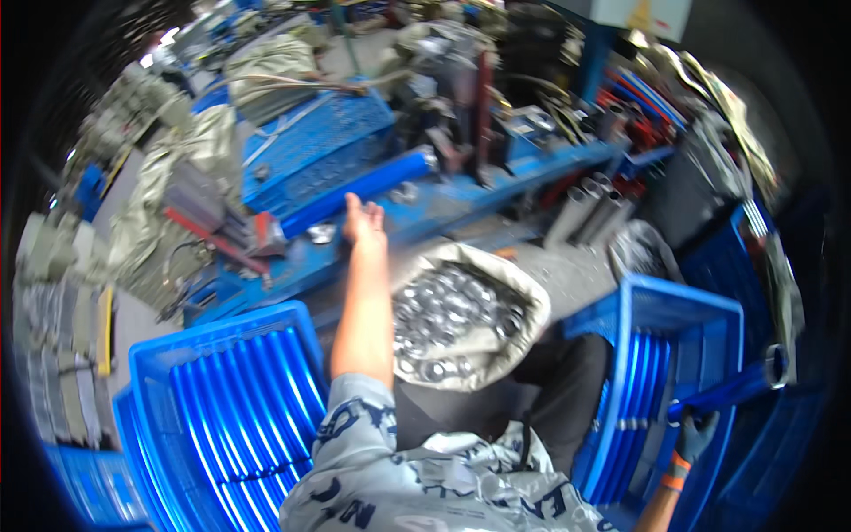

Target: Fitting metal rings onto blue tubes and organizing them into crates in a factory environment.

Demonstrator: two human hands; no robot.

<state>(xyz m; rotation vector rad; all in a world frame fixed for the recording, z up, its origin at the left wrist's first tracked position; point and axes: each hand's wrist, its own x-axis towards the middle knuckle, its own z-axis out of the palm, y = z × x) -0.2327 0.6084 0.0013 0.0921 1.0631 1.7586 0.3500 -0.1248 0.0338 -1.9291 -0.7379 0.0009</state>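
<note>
My bare left hand [364,220] reaches over the blue workbench, its fingers stretched out and apart. The fingertips overlap the lower edge of a shiny blue tube [381,180] lying aslant in the bench fixture; whether they touch it I cannot tell. At the right, my right hand [698,434], in a grey glove with an orange cuff, is closed around the lower end of another blue tube [731,393]. That tube has a metal ring at its far end and is tilted over the right crate. A pale cloth sack [532,293] holding many shiny metal rings [448,310] sits between my arms.
A blue crate [226,324] of blue tubes stands at the left, another blue crate [683,297] with tubes at the right. Bare metal tubes [581,213] lie beyond the sack. A blue perforated crate [319,142] is behind the bench [496,197].
</note>
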